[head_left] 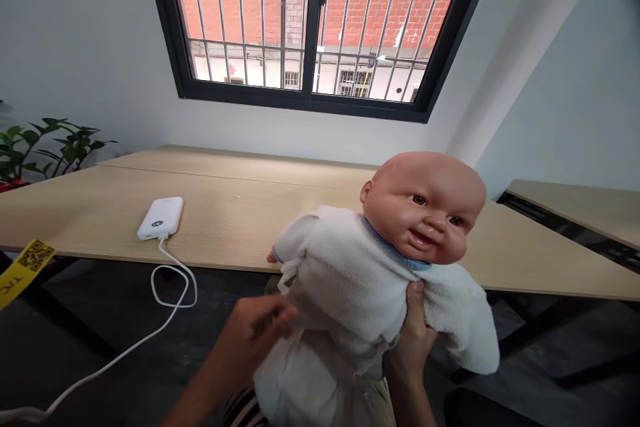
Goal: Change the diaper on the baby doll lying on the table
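Observation:
A bald baby doll [350,273] in a white fleecy top with a blue collar is held upright over my lap, its head tilted to the right of the view. My right hand [415,333] grips it at the side below its arm, with the thumb over the chest. Close to the doll's other side is my left hand [260,323], smeared by motion. Its fingers look bent, but whether they touch the cloth or hold anything does not show. White fabric [300,380] hangs around the doll's lower body, and its legs cannot be made out.
A wooden table [225,213] stands behind the doll. On it lies a white power bank [163,217], its white cable [165,327] looping off the front edge toward me. A potted plant [50,147] is at the far left. Ahead is a barred window [310,97].

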The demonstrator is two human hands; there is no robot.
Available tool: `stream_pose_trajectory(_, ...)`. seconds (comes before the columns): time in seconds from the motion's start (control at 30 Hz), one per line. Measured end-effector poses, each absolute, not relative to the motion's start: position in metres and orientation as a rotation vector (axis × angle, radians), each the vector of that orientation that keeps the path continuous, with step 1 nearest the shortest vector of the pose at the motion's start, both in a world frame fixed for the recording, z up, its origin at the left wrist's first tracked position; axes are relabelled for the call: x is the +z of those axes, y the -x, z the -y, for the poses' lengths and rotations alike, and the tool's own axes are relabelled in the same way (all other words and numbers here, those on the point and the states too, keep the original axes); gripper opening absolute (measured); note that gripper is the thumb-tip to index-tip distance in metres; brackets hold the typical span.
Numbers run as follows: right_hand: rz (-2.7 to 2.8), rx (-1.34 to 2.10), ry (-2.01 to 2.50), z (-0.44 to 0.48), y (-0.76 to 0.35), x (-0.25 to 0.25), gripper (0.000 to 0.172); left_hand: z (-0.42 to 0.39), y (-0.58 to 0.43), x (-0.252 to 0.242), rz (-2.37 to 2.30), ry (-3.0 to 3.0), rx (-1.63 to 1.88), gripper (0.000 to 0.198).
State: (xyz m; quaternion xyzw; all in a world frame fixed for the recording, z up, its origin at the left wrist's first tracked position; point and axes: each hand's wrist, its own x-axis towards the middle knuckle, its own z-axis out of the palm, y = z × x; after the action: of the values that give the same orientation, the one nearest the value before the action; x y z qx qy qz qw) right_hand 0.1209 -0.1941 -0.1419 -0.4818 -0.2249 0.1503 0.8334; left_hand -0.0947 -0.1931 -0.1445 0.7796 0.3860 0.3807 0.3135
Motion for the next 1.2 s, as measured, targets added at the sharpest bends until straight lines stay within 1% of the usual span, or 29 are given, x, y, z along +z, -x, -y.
stream_pose_trajectory(0.07, 0.488, 0.332, 1.027, 0.195, -0.122, -0.142, 0.068, 0.183, 0.098, -0.138, -1.124, -1.889, 1.189, 0.039)
stream_pose_trajectory(0.1, 0.492, 0.344, 1.039, 0.195, -0.123, -0.144, 0.069, 0.178, 0.098, -0.135, -1.138, -1.837, 1.228, 0.039)
stream_pose_trajectory(0.17, 0.491, 0.387, 1.071, 0.195, -0.126, -0.151, 0.073, 0.172, 0.095, -0.132, -1.065, -1.765, 1.216, 0.048)
stream_pose_trajectory(0.3, 0.580, 0.578, 1.093, 0.192, -0.147, -0.182, 0.074, 0.166, 0.088, -0.131, -0.787, -1.672, 1.101, 0.074)
stream_pose_trajectory(0.4, 0.715, 0.721, 1.137, 0.192, -0.169, -0.201, 0.075, 0.161, 0.089, -0.141, -0.772, -1.619, 1.106, 0.083)
stream_pose_trajectory(0.47, 0.823, 0.811, 1.184, 0.196, -0.180, -0.202, 0.072, 0.159, 0.093, -0.150, -0.840, -1.602, 1.111, 0.086)
stream_pose_trajectory(0.53, 0.916, 0.888, 1.224, 0.200, -0.186, -0.194, 0.065, 0.157, 0.097, -0.154, -0.929, -1.657, 1.131, 0.083)
stream_pose_trajectory(0.63, 0.926, 0.866, 1.280, 0.203, -0.185, -0.174, 0.057, 0.156, 0.102, -0.147, -1.087, -1.886, 1.234, 0.062)
stream_pose_trajectory(0.7, 0.900, 0.788, 1.299, 0.202, -0.182, -0.163, 0.055, 0.155, 0.104, -0.136, -1.191, -2.047, 1.328, 0.051)
stream_pose_trajectory(0.77, 0.901, 0.726, 1.296, 0.198, -0.178, -0.157, 0.055, 0.156, 0.105, -0.124, -1.302, -2.167, 1.410, 0.048)
stream_pose_trajectory(0.83, 0.918, 0.698, 1.284, 0.194, -0.175, -0.154, 0.053, 0.158, 0.106, -0.113, -1.464, -2.253, 1.431, 0.050)
stream_pose_trajectory(0.9, 0.913, 0.684, 1.283, 0.190, -0.173, -0.153, 0.050, 0.162, 0.108, -0.105, -1.684, -2.314, 1.361, 0.052)
stream_pose_trajectory(1.0, 0.911, 0.701, 1.288, 0.188, -0.168, -0.151, 0.047, 0.169, 0.111, -0.095, -1.823, -2.365, 1.054, 0.050)
stream_pose_trajectory(1.1, 0.867, 0.701, 1.241, 0.188, -0.157, -0.148, 0.054, 0.174, 0.113, -0.087, -1.644, -2.303, 0.774, 0.043)
stream_pose_trajectory(1.2, 0.653, 0.576, 1.187, 0.188, -0.144, -0.142, 0.066, 0.172, 0.113, -0.083, -1.358, -2.189, 0.718, 0.036)
